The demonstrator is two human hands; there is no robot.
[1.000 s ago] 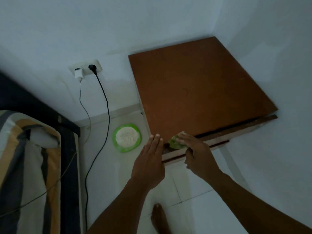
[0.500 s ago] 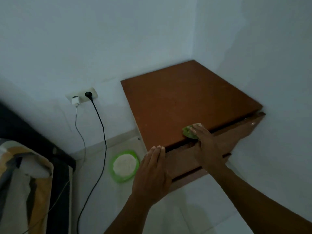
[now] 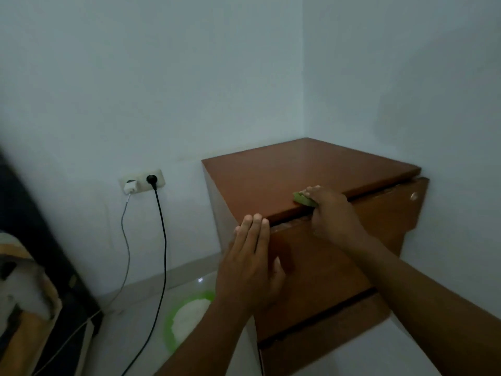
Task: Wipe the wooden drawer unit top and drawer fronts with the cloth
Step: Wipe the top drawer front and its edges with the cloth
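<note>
Sliding rightward along the front edge of the drawer unit [image 3: 311,169], the right hand [image 3: 329,210] now presses the green cloth [image 3: 302,199] near mid-edge. Left hand [image 3: 250,264] hovers flat and empty before the top drawer front [image 3: 379,229], which likely comes next.

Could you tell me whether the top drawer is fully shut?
Not fully: the top drawer stands out from the unit, its right end forward, with a dark gap under the top.

Left hand [image 3: 250,264] flat, fingers together; right hand [image 3: 332,213] curled, palm down.
</note>
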